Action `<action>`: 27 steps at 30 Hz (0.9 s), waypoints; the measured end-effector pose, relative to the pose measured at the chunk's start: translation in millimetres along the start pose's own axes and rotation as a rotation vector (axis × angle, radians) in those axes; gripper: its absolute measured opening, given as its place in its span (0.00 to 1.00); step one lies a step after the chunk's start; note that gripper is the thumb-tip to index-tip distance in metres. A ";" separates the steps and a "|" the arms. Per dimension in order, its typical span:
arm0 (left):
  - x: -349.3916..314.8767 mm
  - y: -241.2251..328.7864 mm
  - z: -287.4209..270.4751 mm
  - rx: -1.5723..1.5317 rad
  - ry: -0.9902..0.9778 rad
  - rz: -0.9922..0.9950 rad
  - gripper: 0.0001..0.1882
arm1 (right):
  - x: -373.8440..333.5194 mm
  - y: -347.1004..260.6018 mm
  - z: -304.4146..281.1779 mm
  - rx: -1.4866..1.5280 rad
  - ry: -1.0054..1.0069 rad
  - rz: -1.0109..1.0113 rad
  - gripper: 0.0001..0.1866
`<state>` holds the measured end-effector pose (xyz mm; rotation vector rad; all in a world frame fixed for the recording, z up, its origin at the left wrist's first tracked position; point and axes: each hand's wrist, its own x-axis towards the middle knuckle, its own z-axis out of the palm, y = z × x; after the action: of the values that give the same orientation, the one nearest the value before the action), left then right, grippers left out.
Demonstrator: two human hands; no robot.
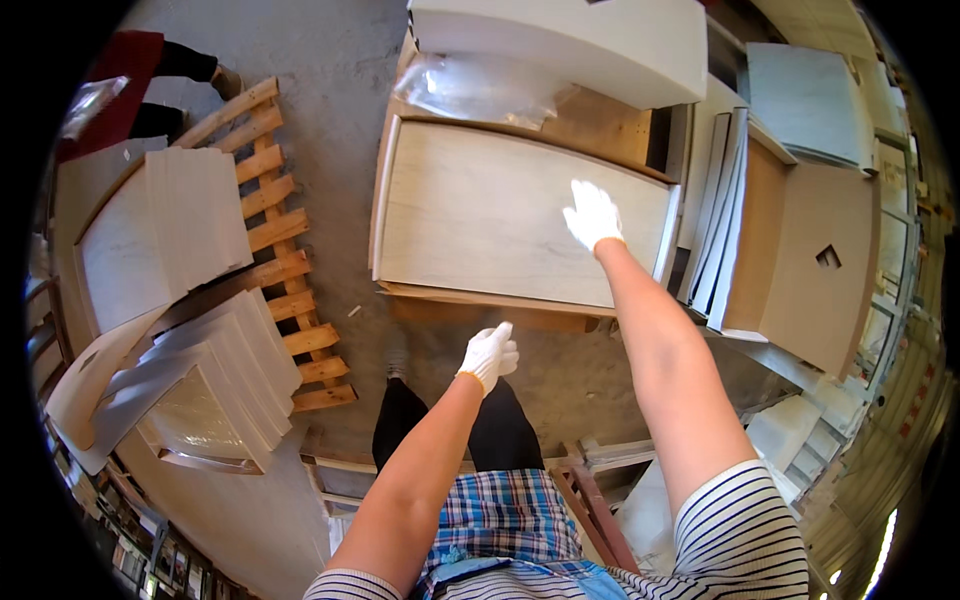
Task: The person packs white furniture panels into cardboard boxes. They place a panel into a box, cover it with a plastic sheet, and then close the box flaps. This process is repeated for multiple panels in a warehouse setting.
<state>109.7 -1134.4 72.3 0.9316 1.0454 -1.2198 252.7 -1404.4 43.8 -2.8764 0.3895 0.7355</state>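
At the middle of a workshop floor (335, 150), seen from above, we find a pale wood-grain panel (470, 215) lying flat before us, with brown cardboard (600, 128) showing along its near edge and beyond its far edge. Our right hand (594, 215), in a white knit glove, is spread open with fingers extended over the panel's right part; we cannot tell whether it touches the surface. Our left hand (490, 355), gloved alike, is nearer our body, short of the panel's near edge, its fingers loosely curled; we cannot tell whether it is fully closed. Past the panel lie crumpled clear plastic (480, 92) and a white box (565, 50). To the right stands an open cardboard box (815, 255). To the left, pale panels are stacked (195, 215) beside a slatted wooden pallet (275, 235), and another person's dark-clad legs (185, 62) show at the upper left.
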 end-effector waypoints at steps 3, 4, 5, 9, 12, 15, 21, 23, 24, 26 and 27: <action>32.0 -1.2 28.4 -0.157 -0.017 -0.042 0.37 | 46.5 5.7 3.5 -0.048 0.051 -0.068 0.34; 39.5 -0.9 37.8 -0.193 -0.009 -0.041 0.37 | 60.5 12.8 9.6 -0.031 0.085 -0.087 0.33; 50.7 -2.1 41.8 -0.237 0.002 -0.036 0.38 | 73.2 13.7 13.6 -0.015 0.119 -0.115 0.32; 74.5 -7.7 47.7 -0.435 0.008 0.005 0.35 | 92.0 10.9 24.5 -0.015 0.145 -0.172 0.32; 88.9 -8.2 48.5 -0.434 0.042 -0.034 0.32 | 100.7 7.8 24.8 0.006 0.129 -0.163 0.31; 113.9 -21.8 30.2 -0.054 -0.041 0.143 0.28 | 98.0 2.8 14.8 0.016 0.100 -0.134 0.30; 108.5 -9.4 45.7 -0.513 0.054 0.124 0.19 | 105.5 -7.1 4.1 -0.017 0.076 -0.062 0.28; 111.3 -10.8 43.4 -0.514 0.051 0.123 0.17 | 111.6 -5.0 3.7 -0.026 0.071 -0.061 0.28; 112.3 -11.4 42.7 -0.497 0.063 0.138 0.16 | 114.2 -4.5 3.3 -0.061 0.077 -0.071 0.28; 115.4 -13.9 42.1 -0.468 0.088 0.167 0.15 | 118.7 -7.1 -1.2 -0.061 0.037 -0.076 0.28; 116.0 -15.0 41.1 -0.461 0.084 0.153 0.14 | 120.4 -8.0 -2.3 -0.062 0.017 -0.078 0.28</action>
<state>104.2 -1206.6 -28.3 0.6897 1.2318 -0.7705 357.9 -1422.8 -12.3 -2.9386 0.2591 0.7226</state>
